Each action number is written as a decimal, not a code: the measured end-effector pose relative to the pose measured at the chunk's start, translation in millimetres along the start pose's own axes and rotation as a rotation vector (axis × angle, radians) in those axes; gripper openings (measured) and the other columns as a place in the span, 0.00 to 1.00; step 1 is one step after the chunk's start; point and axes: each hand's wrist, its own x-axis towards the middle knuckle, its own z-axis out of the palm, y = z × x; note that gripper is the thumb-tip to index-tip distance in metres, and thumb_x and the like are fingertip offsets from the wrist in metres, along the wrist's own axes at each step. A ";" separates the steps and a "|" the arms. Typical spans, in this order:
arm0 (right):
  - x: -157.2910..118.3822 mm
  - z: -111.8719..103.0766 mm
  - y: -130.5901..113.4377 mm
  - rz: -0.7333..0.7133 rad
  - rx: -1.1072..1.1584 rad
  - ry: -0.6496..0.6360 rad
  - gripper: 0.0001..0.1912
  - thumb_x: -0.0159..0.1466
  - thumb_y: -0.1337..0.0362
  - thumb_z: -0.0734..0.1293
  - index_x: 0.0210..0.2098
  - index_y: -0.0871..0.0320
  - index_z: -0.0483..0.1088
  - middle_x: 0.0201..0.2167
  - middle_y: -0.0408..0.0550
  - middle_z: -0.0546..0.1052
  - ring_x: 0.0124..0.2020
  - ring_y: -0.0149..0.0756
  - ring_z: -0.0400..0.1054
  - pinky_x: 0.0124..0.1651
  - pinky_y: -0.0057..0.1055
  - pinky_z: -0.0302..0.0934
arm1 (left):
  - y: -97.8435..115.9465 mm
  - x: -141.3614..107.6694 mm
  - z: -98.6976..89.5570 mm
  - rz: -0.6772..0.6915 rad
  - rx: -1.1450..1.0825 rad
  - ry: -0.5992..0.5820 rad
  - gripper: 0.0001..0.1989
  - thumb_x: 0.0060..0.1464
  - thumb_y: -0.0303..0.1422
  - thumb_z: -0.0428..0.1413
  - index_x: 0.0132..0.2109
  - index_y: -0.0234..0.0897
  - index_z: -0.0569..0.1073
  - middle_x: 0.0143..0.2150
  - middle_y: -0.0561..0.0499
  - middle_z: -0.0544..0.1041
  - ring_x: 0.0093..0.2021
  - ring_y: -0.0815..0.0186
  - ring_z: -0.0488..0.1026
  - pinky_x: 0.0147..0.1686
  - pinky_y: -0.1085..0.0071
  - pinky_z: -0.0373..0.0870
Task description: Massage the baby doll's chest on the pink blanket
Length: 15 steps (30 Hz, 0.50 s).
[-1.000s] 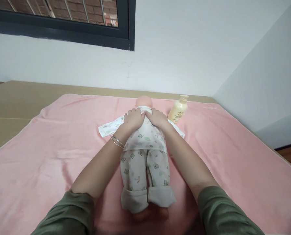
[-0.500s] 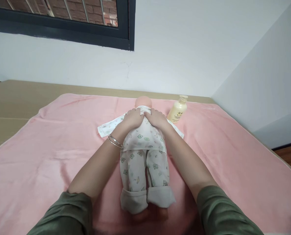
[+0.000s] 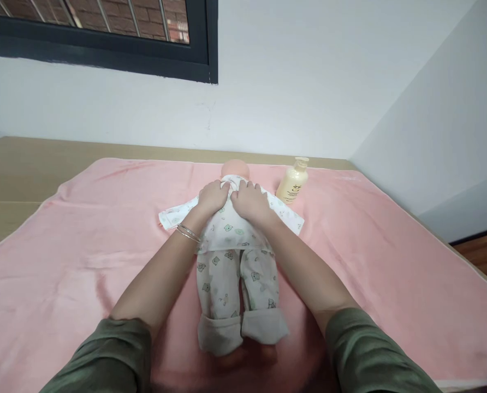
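Observation:
A baby doll (image 3: 235, 234) in a white printed top and matching trousers lies stretched out, its bare head (image 3: 235, 168) at the far end and its sleeves spread sideways. No face shows from here. My left hand (image 3: 214, 196) rests on the doll's upper body near the left shoulder, fingers extended over the cloth. On the other shoulder side lies my right hand (image 3: 250, 202), also with fingers laid out and its thumb towards the middle. A small gap separates the two hands. Below the rolled trouser cuffs (image 3: 221, 333), the doll's feet are in shadow.
Under the doll a pink blanket (image 3: 104, 240) covers most of the wooden surface (image 3: 51, 169). A pale yellow pump bottle (image 3: 292, 181) stands just beyond the right sleeve. Behind are a white wall (image 3: 288, 82) and a dark window frame (image 3: 145, 60).
My right hand has shifted slightly outward from the middle, and the gap between my hands is wider. The whole view has moved a little, while the doll keeps its place.

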 end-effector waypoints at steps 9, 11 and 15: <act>29.6 -5.5 36.8 -0.030 0.103 -0.085 0.31 0.72 0.45 0.50 0.57 0.61 0.69 0.57 0.63 0.75 0.59 0.59 0.67 0.63 0.57 0.53 | 33.0 -35.4 -10.6 0.182 0.231 -0.038 0.21 0.63 0.31 0.42 0.57 0.31 0.71 0.59 0.33 0.74 0.61 0.47 0.70 0.59 0.54 0.65; 19.3 -4.8 27.4 -0.062 0.014 -0.043 0.30 0.73 0.48 0.50 0.58 0.63 0.67 0.59 0.65 0.73 0.60 0.60 0.65 0.63 0.58 0.52 | 21.5 -22.5 -8.3 0.166 0.154 -0.031 0.20 0.63 0.32 0.41 0.53 0.31 0.73 0.57 0.34 0.76 0.58 0.50 0.73 0.57 0.58 0.67; 0.3 -1.5 6.2 -0.135 -0.140 0.030 0.27 0.73 0.55 0.51 0.61 0.68 0.63 0.62 0.69 0.69 0.62 0.59 0.62 0.64 0.57 0.52 | -3.0 2.3 -3.2 0.105 0.001 -0.037 0.24 0.65 0.41 0.38 0.50 0.33 0.74 0.54 0.36 0.78 0.55 0.51 0.75 0.56 0.60 0.69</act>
